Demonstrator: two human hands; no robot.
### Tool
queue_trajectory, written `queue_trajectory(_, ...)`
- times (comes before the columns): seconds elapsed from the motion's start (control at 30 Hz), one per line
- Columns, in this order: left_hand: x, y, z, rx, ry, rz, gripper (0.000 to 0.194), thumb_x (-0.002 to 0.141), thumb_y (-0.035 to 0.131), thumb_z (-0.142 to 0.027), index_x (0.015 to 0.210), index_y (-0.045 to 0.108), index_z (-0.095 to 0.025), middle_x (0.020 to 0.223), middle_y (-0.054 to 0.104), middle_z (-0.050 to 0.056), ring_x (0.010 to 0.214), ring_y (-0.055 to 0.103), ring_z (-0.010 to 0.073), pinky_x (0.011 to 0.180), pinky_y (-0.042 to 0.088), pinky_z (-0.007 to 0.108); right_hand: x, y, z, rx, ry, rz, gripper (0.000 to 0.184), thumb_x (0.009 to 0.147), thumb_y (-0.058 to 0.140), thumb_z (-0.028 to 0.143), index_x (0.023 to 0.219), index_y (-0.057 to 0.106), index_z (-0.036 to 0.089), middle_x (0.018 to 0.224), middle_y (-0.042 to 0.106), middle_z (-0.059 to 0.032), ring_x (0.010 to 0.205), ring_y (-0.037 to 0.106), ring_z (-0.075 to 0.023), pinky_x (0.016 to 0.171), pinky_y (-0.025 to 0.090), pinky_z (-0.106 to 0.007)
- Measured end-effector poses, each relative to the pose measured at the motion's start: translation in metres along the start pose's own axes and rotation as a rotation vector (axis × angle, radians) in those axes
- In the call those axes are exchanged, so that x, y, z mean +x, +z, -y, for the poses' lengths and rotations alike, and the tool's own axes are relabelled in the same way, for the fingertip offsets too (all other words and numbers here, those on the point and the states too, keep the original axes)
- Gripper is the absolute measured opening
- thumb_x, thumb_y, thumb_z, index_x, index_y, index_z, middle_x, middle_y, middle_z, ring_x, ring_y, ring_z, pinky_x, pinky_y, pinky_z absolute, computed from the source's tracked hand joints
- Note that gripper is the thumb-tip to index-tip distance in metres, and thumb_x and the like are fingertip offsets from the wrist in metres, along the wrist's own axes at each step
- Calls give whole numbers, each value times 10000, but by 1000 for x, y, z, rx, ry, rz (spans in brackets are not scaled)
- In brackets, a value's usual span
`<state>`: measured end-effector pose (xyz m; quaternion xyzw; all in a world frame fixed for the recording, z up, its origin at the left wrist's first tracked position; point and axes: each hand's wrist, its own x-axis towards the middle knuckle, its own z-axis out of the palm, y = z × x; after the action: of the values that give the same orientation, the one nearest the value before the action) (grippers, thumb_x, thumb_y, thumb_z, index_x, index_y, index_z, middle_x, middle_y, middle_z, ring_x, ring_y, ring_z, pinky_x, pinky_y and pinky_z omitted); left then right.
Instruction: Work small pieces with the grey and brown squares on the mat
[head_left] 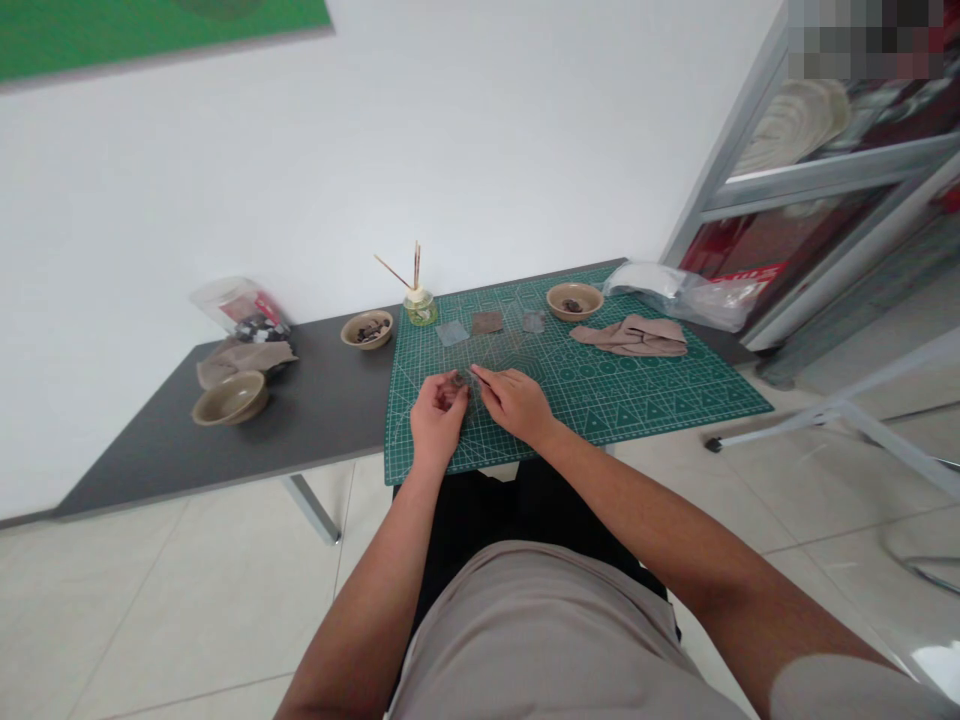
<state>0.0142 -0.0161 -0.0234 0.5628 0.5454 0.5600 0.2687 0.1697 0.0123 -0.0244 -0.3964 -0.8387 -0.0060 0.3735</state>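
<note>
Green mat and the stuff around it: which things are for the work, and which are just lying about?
Probably for the work:
small thing in the left hand, too tiny to name
green mat
three flat pieces

Probably just lying about:
bottle with sticks
plastic bag
green picture

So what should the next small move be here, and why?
Probably turn the small grey piece slightly in the left hand, so the right hand can get at another side. The left hand seems to pinch it, partly hiding it, and the right hand is close beside it over the green mat; whether the right touches it is too small to tell.
</note>
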Motion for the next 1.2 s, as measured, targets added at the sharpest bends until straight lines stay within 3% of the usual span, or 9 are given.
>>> queue_trajectory(0.13, 0, 0, -1, -48, -50, 18, 228, 796, 658, -338, 984, 642, -210, 869, 717, 28, 814, 693, 168, 773, 536, 296, 0, -2, 0, 0, -20, 14, 405, 965, 451, 155, 1349, 579, 152, 1118, 743, -113, 953, 697, -209, 878, 515, -366)
queue_trajectory(0.3, -1, -4, -9, 197, 18, -25, 119, 809, 641, -324, 764, 632, -214, 706, 636, -27, 638, 565, 122, 638, 451, 242, -1, -5, 1, -7, -156, 43, 405, 953, 486, 144, 1337, 602, 204, 1311, 662, -90, 1109, 666, -205, 909, 515, -373)
queue_trajectory(0.53, -2, -4, -14, 261, 49, -58, 170, 784, 598, -237, 627, 538, -209, 591, 507, -52, 569, 467, 108, 586, 385, 234, -1, -4, 3, -49, -247, 47, 363, 988, 457, 165, 1303, 633, 209, 1333, 647, -60, 1211, 615, -200, 967, 502, -382)
queue_trajectory(0.73, -3, -4, -13, 128, -45, -31, 158, 795, 660, -362, 763, 656, -207, 675, 642, -24, 613, 560, 126, 623, 437, 250, 0, -3, 0, -38, -150, 35, 356, 957, 495, 151, 1281, 642, 169, 1284, 676, -89, 1119, 669, -202, 935, 517, -377)
queue_trajectory(0.97, -1, -4, -8, 226, 1, -64, 161, 772, 640, -269, 638, 579, -204, 579, 539, -54, 560, 489, 106, 579, 390, 231, 0, -5, 0, -9, -294, 19, 349, 970, 472, 148, 1267, 652, 185, 1301, 668, -65, 1169, 643, -194, 944, 522, -376)
queue_trajectory(1.1, -3, -4, -7, 124, -49, -55, 154, 788, 658, -350, 768, 661, -197, 669, 641, -31, 610, 566, 118, 623, 436, 238, 0, -5, -2, 11, -267, -22, 361, 957, 483, 147, 1279, 643, 177, 1301, 667, -80, 1120, 670, -202, 911, 542, -383)
queue_trajectory(1.2, -3, -4, -9, 154, -26, -55, 128, 777, 661, -311, 723, 643, -197, 642, 615, -38, 597, 550, 113, 610, 428, 233, 0, -4, -1, 10, -256, -19, 352, 964, 477, 145, 1262, 656, 200, 1289, 674, -72, 1123, 672, -198, 922, 544, -377)
